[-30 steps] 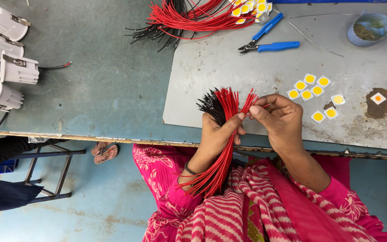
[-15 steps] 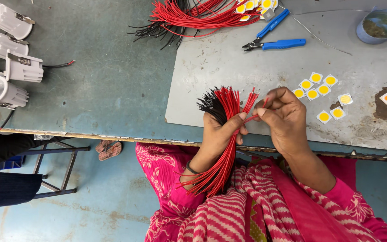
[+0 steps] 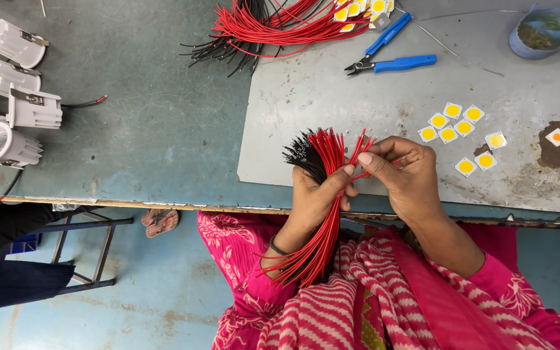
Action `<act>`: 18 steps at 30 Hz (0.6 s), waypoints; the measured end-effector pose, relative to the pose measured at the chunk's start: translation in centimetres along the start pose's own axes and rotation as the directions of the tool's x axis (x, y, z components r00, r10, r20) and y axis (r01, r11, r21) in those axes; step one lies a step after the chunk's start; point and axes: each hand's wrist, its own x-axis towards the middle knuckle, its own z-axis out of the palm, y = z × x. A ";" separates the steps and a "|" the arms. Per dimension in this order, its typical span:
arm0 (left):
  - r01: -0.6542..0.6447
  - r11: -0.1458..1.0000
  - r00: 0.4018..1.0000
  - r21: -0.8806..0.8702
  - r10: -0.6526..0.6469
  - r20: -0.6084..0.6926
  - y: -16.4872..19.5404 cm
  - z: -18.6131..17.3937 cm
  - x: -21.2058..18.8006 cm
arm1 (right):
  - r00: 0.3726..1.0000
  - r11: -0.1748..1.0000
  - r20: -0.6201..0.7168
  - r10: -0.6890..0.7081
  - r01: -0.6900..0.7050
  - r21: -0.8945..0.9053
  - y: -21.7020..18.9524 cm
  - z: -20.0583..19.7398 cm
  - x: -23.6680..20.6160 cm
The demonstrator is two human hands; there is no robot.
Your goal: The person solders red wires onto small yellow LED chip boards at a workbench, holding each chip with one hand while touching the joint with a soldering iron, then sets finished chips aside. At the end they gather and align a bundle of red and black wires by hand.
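The left hand (image 3: pixel 315 194) is closed around a bundle of thin red and black wires (image 3: pixel 322 194), stiff and straight, at the table edge. The right hand (image 3: pixel 403 178), at 3 o'clock of it, pinches one red wire (image 3: pixel 364 174) with fingertips. The grey metal sheet (image 3: pixel 332 91) is scratched; small square yellow chips (image 3: pixel 452 123) lie at 2 o'clock. Compared with before, the hands have hardly moved.
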 end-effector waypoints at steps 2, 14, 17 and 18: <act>0.004 1.000 1.000 0.007 -0.004 0.000 0.0 0.0 0.0 | 1.000 1.000 -0.017 0.013 -0.013 0.002 0.1 0.0 0.0; 0.089 0.993 0.995 0.081 -0.086 -0.042 0.2 0.3 -0.1 | 1.000 0.999 -0.014 -0.011 0.010 -0.034 -0.2 0.2 0.2; 0.099 0.993 0.994 0.069 -0.096 -0.056 0.1 0.3 -0.1 | 0.999 0.999 0.003 -0.036 0.036 -0.029 -0.3 0.3 0.2; 0.100 0.993 0.994 0.064 -0.096 -0.057 0.0 0.3 -0.1 | 0.999 0.999 0.001 -0.033 0.033 -0.030 -0.3 0.3 0.2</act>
